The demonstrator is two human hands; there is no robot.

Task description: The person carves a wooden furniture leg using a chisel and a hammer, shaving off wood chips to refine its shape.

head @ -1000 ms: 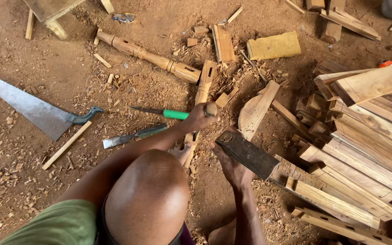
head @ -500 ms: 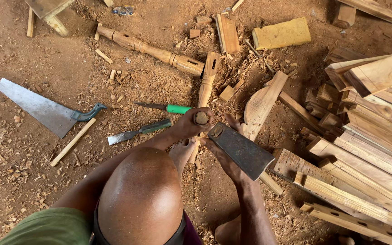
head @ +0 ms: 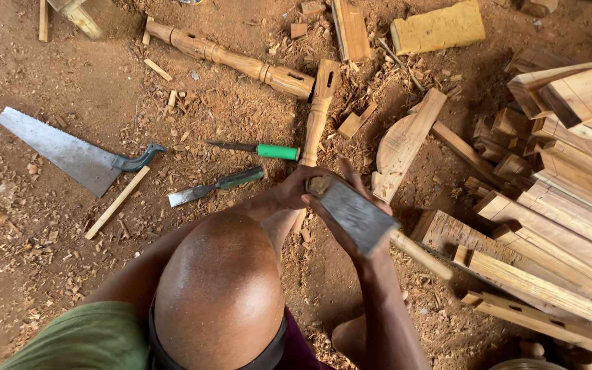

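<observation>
Both hands grip a broad flat steel blade [head: 354, 212] just below the turned wooden leg [head: 316, 113], left hand [head: 296, 192] closed on its near end, right hand [head: 351, 236] wrapped beneath; judged heavy, rigid, sharp-edged, best held by the blunt back.

Bare dirt lies open left of the saw [head: 63, 152]; stacked planks [head: 570, 226] block the right side.

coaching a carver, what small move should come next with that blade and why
Probably steady the turned wooden leg with the left hand first: the right hand has the flat metal blade raised at the leg's near end, both hands crowded together there, so a firm grip below the edge seems wise.
</observation>
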